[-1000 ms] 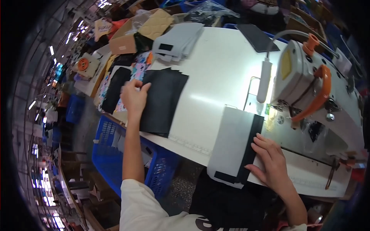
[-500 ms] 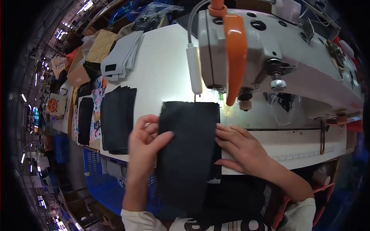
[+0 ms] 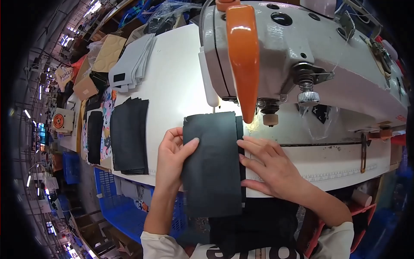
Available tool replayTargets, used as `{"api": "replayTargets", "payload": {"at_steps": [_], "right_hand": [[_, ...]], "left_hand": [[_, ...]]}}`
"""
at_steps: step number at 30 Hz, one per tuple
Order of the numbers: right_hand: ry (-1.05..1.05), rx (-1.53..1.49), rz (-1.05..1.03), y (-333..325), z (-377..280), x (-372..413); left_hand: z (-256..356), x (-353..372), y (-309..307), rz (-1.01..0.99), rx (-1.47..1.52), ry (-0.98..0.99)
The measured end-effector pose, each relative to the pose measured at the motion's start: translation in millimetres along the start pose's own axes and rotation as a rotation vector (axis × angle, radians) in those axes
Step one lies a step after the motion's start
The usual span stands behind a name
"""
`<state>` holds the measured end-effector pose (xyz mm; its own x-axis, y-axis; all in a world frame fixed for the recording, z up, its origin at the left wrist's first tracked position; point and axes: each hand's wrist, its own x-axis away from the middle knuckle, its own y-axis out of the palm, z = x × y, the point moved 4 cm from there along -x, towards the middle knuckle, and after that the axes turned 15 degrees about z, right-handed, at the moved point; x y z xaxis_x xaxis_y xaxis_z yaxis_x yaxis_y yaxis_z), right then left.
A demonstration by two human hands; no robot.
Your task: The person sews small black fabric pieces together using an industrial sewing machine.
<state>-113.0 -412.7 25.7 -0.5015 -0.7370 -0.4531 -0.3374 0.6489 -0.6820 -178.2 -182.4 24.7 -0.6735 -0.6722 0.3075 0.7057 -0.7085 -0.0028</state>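
A rectangular black fabric piece lies in front of the sewing machine, its near end reaching past the table edge. My left hand grips it by the left side, thumb on top and the other fingers partly hidden at the edge. Under its right side shows a strip of a second black piece. My right hand rests flat along that right edge, fingers stretched out and thumb apart, touching the fabric. The machine's orange lever guard hides the needle area.
To the left are a stack of black pieces, a smaller black stack and grey pieces. A blue basket stands below the table's front edge. A ruler strip runs along that edge at the right.
The upper black piece has shifted slightly right and its near end has swung away from my body, now lying flatter. My left hand moved right with it; my right hand stays at the edge.
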Motion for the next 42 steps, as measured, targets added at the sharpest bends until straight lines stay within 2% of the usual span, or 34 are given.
{"api": "replayTargets", "payload": {"at_steps": [2, 3, 7, 10, 19, 22, 23, 26, 27, 29, 30, 33, 38, 41, 42], "right_hand": [[0.044, -0.029, 0.022, -0.6, 0.4, -0.4], [0.045, -0.029, 0.024, -0.6, 0.5, -0.4], [0.062, -0.060, 0.051, -1.6, 1.6, 0.8], [0.042, -0.032, -0.009, -1.1, 2.7, 2.5], [0.011, 0.002, -0.072, -2.0, 0.5, -1.1], [0.018, -0.013, -0.033, -0.4, 0.8, -0.1], [0.017, -0.014, -0.035, -0.2, 0.6, 0.0], [0.001, 0.014, -0.039, -0.5, -0.2, -0.6], [-0.003, 0.013, -0.042, 0.0, -0.8, -0.6], [-0.007, 0.014, -0.041, 0.4, -0.4, -0.3], [-0.008, 0.017, -0.039, -0.2, 0.3, -0.3], [-0.007, 0.017, -0.036, 0.7, 1.2, 0.4], [-0.005, 0.010, -0.044, 0.1, 1.0, 0.4], [-0.010, 0.010, -0.040, -0.1, 0.5, 0.1], [-0.011, 0.011, -0.036, -0.4, 0.5, 0.0]], "left_hand": [[6.5, -0.5, -2.7, -0.039, 0.083, -0.194], [5.6, 0.4, -1.6, -0.040, 0.081, -0.193], [-3.3, 10.7, 6.2, -0.034, 0.032, -0.061], [-6.0, 13.1, 12.1, -0.021, -0.047, 0.059], [-7.9, 11.8, 11.9, -0.021, -0.157, 0.194], [20.2, 25.0, 19.9, 0.111, -0.899, 0.535], [20.2, 21.6, 20.9, 0.113, -0.898, 0.533], [35.1, 6.7, 40.9, 0.052, -0.913, 1.176], [31.7, -3.2, 47.1, 0.057, -0.912, 1.175], [18.3, -21.3, 68.1, -0.103, -0.971, 1.071], [21.6, -24.0, 72.0, -0.097, -0.966, 1.073], [23.4, -30.1, 83.9, -0.249, -1.070, 0.874], [27.1, -28.5, 86.4, -0.223, -0.990, 0.918], [22.5, -35.2, 82.9, -0.279, -0.803, 0.602], [22.7, -35.3, 83.6, -0.280, -0.803, 0.604]]}}
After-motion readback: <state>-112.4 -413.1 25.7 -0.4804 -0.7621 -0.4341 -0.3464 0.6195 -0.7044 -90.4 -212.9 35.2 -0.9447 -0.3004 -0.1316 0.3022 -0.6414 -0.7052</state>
